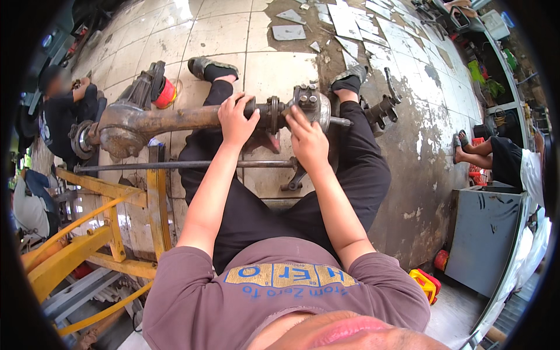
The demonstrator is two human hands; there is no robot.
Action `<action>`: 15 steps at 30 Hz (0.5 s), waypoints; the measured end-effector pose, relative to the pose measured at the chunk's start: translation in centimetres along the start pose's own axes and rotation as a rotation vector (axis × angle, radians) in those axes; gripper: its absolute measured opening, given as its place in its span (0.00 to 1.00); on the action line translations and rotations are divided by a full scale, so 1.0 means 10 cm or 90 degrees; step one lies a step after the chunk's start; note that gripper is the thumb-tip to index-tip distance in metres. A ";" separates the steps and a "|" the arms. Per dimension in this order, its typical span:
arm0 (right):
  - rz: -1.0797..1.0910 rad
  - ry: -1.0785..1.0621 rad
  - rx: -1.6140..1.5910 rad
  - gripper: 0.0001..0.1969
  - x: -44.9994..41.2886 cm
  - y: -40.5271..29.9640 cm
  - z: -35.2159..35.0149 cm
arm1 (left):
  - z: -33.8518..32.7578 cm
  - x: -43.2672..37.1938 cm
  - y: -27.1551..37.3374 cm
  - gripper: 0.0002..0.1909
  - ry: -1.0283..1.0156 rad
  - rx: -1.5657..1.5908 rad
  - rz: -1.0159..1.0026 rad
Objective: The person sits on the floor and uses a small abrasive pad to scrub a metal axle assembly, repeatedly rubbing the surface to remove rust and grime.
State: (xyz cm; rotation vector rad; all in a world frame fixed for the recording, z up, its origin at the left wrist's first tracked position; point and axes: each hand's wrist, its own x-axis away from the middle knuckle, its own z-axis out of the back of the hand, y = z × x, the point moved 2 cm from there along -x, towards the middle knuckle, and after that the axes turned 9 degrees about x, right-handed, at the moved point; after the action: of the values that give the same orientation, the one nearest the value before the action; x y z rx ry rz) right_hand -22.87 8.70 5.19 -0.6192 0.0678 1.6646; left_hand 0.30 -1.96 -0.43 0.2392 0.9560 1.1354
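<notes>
A rusty vehicle axle housing point(175, 120) lies across in front of me, with its bulging differential case point(120, 130) at the left. My left hand point(237, 118) rests on the tube near its right end, fingers spread over the top. At the hub end, my right hand point(306, 135) touches the bolted metal knuckle point(306, 99), its fingers extended. A splined shaft point(341, 121) sticks out beyond the hub. Nearer my body lies a long steel rod point(197, 164) with a metal arm point(297, 175) at its right end. The undersides of both hands are hidden.
A yellow metal frame point(157, 205) stands at the lower left. A red tin point(165, 93) sits behind the axle, and another metal part point(383, 111) lies beyond my right leg. Broken tiles point(288, 32) litter the floor. Other people are at the left and right edges.
</notes>
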 end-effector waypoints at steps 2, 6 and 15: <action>0.002 0.037 0.010 0.24 0.03 0.00 0.00 | -0.02 0.04 0.05 0.24 -0.007 0.016 0.002; -0.029 -0.031 0.017 0.23 0.22 -0.08 0.03 | 0.00 0.04 0.01 0.24 0.000 0.012 0.005; -0.037 -0.028 0.017 0.22 0.18 -0.05 0.01 | 0.02 0.04 0.00 0.25 -0.008 0.006 0.005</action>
State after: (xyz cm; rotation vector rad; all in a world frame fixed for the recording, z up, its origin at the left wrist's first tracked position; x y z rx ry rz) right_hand -22.52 10.46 4.60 -0.5588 0.0400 1.6176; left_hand 0.46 -1.62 -0.53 0.2571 0.9502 1.1361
